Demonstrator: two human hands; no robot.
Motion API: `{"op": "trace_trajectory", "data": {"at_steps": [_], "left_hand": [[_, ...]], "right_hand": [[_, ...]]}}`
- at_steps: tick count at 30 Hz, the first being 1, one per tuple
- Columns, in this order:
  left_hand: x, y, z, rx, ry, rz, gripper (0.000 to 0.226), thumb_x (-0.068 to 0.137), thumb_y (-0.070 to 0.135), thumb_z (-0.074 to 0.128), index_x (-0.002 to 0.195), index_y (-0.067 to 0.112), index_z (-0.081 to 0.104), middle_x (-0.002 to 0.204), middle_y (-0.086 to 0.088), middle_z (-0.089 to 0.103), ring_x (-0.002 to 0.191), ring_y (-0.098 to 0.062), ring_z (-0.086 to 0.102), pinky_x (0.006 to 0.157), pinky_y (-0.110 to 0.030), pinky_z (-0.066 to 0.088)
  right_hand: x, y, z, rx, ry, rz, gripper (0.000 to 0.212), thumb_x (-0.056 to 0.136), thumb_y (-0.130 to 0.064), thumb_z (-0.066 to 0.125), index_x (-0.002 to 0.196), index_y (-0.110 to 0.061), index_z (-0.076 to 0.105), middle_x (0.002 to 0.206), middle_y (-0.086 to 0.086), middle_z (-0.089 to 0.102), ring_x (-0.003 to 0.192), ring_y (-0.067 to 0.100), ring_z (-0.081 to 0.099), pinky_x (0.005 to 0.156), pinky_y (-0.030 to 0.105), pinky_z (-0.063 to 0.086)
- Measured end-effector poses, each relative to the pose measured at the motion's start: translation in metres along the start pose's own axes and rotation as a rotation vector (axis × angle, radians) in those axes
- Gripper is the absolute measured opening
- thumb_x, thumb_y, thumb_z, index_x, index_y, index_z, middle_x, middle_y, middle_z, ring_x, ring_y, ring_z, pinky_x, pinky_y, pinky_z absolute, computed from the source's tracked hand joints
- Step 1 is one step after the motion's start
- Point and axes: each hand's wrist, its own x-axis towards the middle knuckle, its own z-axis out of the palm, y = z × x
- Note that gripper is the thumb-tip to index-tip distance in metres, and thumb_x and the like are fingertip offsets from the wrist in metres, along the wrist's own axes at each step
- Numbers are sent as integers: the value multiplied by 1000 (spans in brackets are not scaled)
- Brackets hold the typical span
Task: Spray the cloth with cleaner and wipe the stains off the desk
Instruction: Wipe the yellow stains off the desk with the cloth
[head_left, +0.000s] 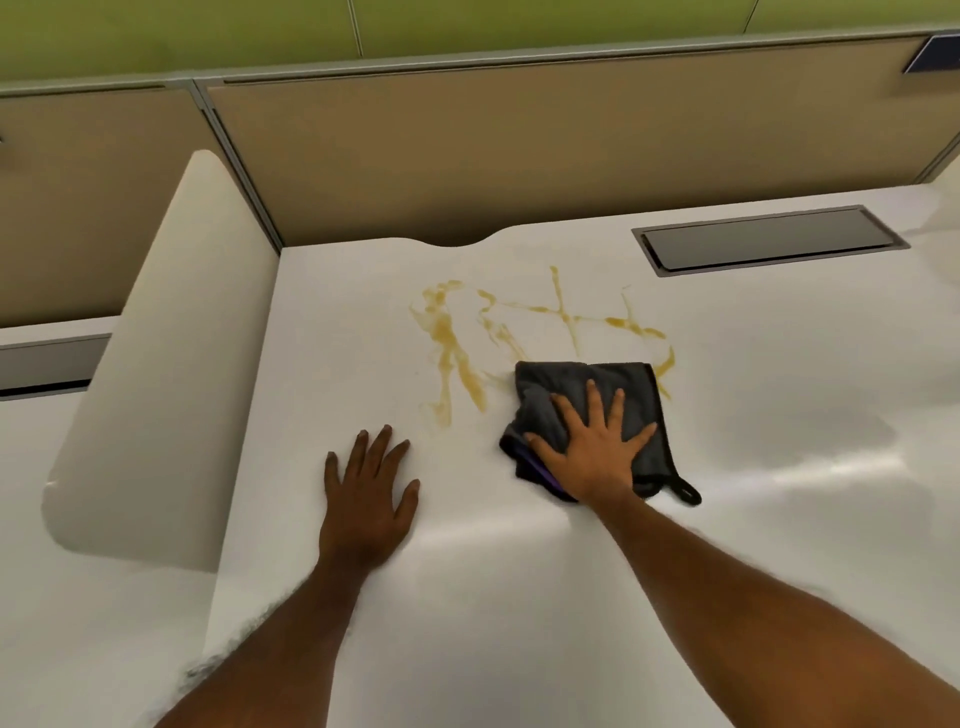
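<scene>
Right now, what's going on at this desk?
A person is wiping a white desk. The right hand presses flat, fingers spread, on a dark grey cloth lying at the near right edge of the yellowish stains. The left hand rests flat on bare desk to the left, holding nothing. Most of the stains are not yet wiped; they streak beyond and to the left of the cloth.

The left hand (366, 501) and right hand (592, 457) are bare, all five fingers (594, 405) of each in view. Behind each hand a bare forearm (727, 597) reaches the lower edge of view.
</scene>
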Motion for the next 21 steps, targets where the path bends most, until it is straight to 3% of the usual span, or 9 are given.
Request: {"op": "trace_trajectory", "data": {"at_steps": [2, 5, 7, 11, 12, 14, 17, 18, 21], "left_hand": [[1, 1, -1, -11, 12, 3, 60, 92, 51, 30, 146, 28, 39, 161, 3, 25, 150, -20, 15, 119, -55, 9], [2, 0, -2, -18, 9, 6, 60, 91, 52, 30, 146, 29, 38, 161, 3, 25, 150, -20, 16, 119, -55, 10], [2, -1, -2, -26, 13, 8, 60, 92, 52, 30, 147, 30, 37, 161, 3, 25, 150, -20, 15, 119, -55, 10], [0, -1, 2, -30, 42, 0, 57, 92, 50, 36, 144, 29, 40, 160, 4, 28, 150, -20, 18, 119, -55, 12], [1, -1, 2, -30, 47, 2, 56, 92, 50, 37, 144, 30, 40, 160, 4, 28, 149, -19, 18, 119, -55, 12], [2, -2, 2, -35, 40, 3, 57, 92, 51, 37, 145, 31, 39, 159, 4, 28, 149, -19, 19, 119, -54, 12], [3, -3, 1, -37, 24, 2, 58, 92, 53, 34, 145, 31, 38, 159, 4, 28, 149, -20, 18, 119, -54, 11], [3, -4, 1, -42, 23, -1, 58, 92, 53, 34, 145, 32, 37, 160, 4, 28, 150, -19, 18, 120, -53, 11], [3, -3, 2, -58, 35, -2, 56, 92, 52, 37, 145, 32, 37, 160, 5, 27, 150, -18, 16, 119, -54, 12]], "right_hand": [[-2, -25, 5, -6, -11, -10, 91, 70, -92, 9, 149, -49, 8, 164, 3, -11, 144, 44, -20, 97, 77, -18], [-19, -38, 22, -91, -17, -413, 83, 76, -90, 16, 149, -49, 14, 165, 1, -7, 144, 41, -26, 101, 77, -18], [-10, -26, 17, -82, -12, -511, 79, 79, -87, 20, 148, -50, 18, 165, -4, -3, 146, 33, -24, 103, 76, -12], [13, -32, 5, 2, 28, -56, 81, 77, -85, 19, 148, -46, 20, 164, -2, 1, 148, 35, -14, 100, 76, -17], [11, -43, 6, 0, 17, -25, 84, 75, -86, 16, 149, -45, 17, 164, 1, -1, 147, 39, -15, 98, 76, -20], [0, -60, 16, -70, -3, -224, 87, 75, -88, 14, 150, -45, 13, 164, 3, -5, 145, 44, -20, 97, 75, -24], [4, -50, 17, -103, -2, -590, 79, 79, -87, 19, 148, -49, 19, 165, -2, 0, 147, 34, -21, 105, 75, -10], [14, -46, 13, -84, -1, -562, 78, 79, -86, 20, 148, -49, 19, 165, -4, 1, 148, 30, -20, 106, 75, -8], [32, -55, 9, -23, 27, -140, 83, 77, -87, 18, 149, -47, 16, 165, -3, -2, 149, 33, -15, 101, 75, -18]]}}
